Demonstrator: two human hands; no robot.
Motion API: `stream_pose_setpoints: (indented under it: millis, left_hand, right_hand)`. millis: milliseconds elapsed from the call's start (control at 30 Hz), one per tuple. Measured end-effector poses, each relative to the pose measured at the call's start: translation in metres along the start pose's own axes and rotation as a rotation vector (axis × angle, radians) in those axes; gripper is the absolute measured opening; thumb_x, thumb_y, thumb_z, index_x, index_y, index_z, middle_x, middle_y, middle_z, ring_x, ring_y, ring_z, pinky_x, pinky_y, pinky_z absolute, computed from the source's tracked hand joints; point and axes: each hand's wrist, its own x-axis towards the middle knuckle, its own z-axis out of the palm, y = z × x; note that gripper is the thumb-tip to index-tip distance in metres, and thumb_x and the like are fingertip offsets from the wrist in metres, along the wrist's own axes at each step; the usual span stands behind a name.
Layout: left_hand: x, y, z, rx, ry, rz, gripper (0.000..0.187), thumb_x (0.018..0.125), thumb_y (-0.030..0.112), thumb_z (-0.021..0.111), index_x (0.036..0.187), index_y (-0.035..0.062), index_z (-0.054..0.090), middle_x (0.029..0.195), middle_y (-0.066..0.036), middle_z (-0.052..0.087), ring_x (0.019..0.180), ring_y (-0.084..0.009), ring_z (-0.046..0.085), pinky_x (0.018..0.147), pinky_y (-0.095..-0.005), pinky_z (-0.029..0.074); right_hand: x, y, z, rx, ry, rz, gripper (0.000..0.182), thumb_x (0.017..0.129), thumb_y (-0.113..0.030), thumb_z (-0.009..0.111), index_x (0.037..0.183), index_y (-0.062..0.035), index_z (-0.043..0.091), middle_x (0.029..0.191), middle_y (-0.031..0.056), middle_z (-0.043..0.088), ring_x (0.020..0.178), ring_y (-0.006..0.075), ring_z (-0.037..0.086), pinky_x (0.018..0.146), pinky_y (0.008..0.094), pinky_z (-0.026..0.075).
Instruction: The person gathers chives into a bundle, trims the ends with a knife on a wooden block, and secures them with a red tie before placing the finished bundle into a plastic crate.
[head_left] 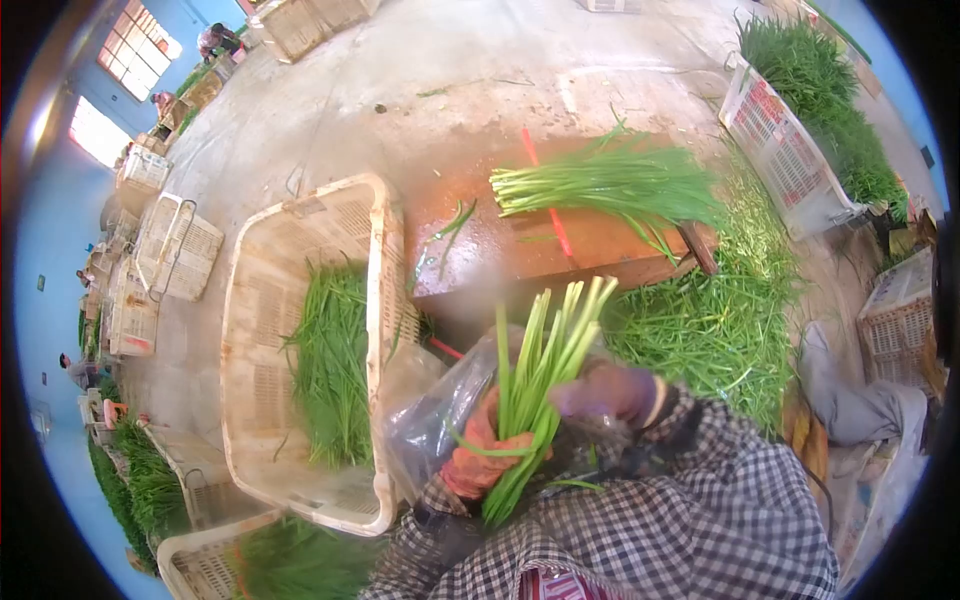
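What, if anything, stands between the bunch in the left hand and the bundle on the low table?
Nothing visible: the left hand holds the bunch just short of the table and bundle. Clear plastic shows to its left, off that line.

- From here, I see a loose checked top (700, 520) in black and off-white, small squares all over, cloth creased and bunched.
- Both sleeves, left (415, 545) and right (705, 430), are long and share that check, darker near the wrists.
- A narrow tan band (657, 399) circles the wrist of the right hand (608, 398), which looks blurred.
- Low in front, a maroon patch (560, 586) shows pale markings, too small to read.
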Motion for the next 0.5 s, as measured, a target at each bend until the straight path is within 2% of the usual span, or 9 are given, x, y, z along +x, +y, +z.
stream_pose_setpoints:
  millis: [67,167,200,233,300,333,400,433,500]
  left_hand:
    - [0.002,-0.013,-0.008,-0.011,-0.052,-0.085,0.057,0.084,0.019,0.068,0.131,0.0028,0.041,0.108,-0.011,0.058,0.097,-0.0239,0.062,0.084,-0.0333,0.052]
    - [0.000,-0.039,-0.013,-0.239,-0.130,-0.049,0.050,0.087,0.015,0.065,0.129,0.0021,0.042,0.107,-0.010,0.058,0.098,-0.0232,0.062,0.084,-0.0329,0.051]
    - [-0.009,-0.033,-0.024,-0.116,-0.143,-0.063,0.056,0.086,0.018,0.067,0.132,0.0025,0.040,0.113,-0.012,0.057,0.105,-0.0248,0.059,0.089,-0.0357,0.048]
    - [-0.018,-0.030,-0.036,0.006,-0.158,-0.075,0.061,0.085,0.021,0.068,0.135,0.0029,0.039,0.120,-0.013,0.055,0.111,-0.0264,0.056,0.094,-0.0385,0.046]
    - [-0.027,-0.018,-0.058,0.675,-0.163,0.049,0.068,0.084,0.025,0.070,0.139,0.0035,0.035,0.129,-0.015,0.051,0.120,-0.0282,0.051,0.100,-0.0420,0.041]
    - [-0.031,-0.011,-0.076,0.481,-0.137,0.090,0.072,0.083,0.027,0.070,0.141,0.0039,0.034,0.133,-0.015,0.048,0.122,-0.0285,0.048,0.102,-0.0428,0.039]
    - [-0.040,0.011,-0.109,0.109,-0.085,0.140,0.079,0.081,0.030,0.072,0.143,0.0045,0.031,0.141,-0.017,0.041,0.128,-0.0291,0.043,0.105,-0.0445,0.035]
    - [-0.048,0.034,-0.104,-0.051,0.017,0.257,0.080,0.080,0.028,0.073,0.143,0.0047,0.030,0.144,-0.017,0.036,0.130,-0.0284,0.041,0.104,-0.0410,0.036]
    - [-0.038,0.067,-0.088,0.102,0.018,0.191,0.078,0.080,0.026,0.071,0.143,0.0050,0.031,0.136,-0.015,0.043,0.121,-0.0248,0.047,0.092,-0.0369,0.044]
  right_hand:
    - [0.011,0.001,0.007,-0.104,0.137,-0.028,0.070,0.079,-0.027,0.071,0.136,-0.0010,0.040,0.132,0.0195,0.049,0.118,0.0279,0.052,0.104,0.0440,0.037]
    - [0.018,-0.012,0.032,-0.054,0.140,0.069,0.053,0.079,-0.017,0.070,0.125,0.0015,0.051,0.125,0.0185,0.055,0.111,0.0264,0.057,0.099,0.0410,0.043]
    - [0.027,-0.001,0.032,-0.065,0.110,0.065,0.042,0.080,-0.013,0.069,0.117,0.0023,0.056,0.115,0.0162,0.060,0.106,0.0254,0.060,0.096,0.0392,0.046]
    - [0.025,-0.003,0.033,-0.034,0.123,0.081,0.041,0.081,-0.014,0.069,0.116,0.0024,0.056,0.113,0.0157,0.061,0.105,0.0252,0.060,0.094,0.0390,0.047]
    - [0.019,-0.010,0.035,0.022,0.160,0.117,0.040,0.081,-0.016,0.069,0.114,0.0025,0.057,0.108,0.0147,0.063,0.102,0.0247,0.061,0.092,0.0386,0.048]
    - [0.021,-0.014,0.034,-0.064,0.080,0.045,0.039,0.082,-0.018,0.068,0.113,0.0027,0.058,0.103,0.0146,0.065,0.097,0.0237,0.063,0.089,0.0376,0.050]
    - [0.023,-0.013,0.032,-0.078,0.043,0.055,0.037,0.085,-0.016,0.065,0.116,0.0029,0.057,0.107,0.0143,0.064,0.101,0.0211,0.061,0.091,0.0338,0.047]
    - [0.026,-0.011,0.033,-0.083,0.012,0.057,0.036,0.087,-0.015,0.063,0.118,0.0031,0.057,0.109,0.0142,0.064,0.104,0.0199,0.060,0.092,0.0319,0.046]
    - [0.032,-0.011,0.047,-0.118,0.040,0.121,0.035,0.085,-0.016,0.066,0.115,0.0013,0.058,0.104,0.0121,0.065,0.096,0.0187,0.061,0.088,0.0323,0.048]
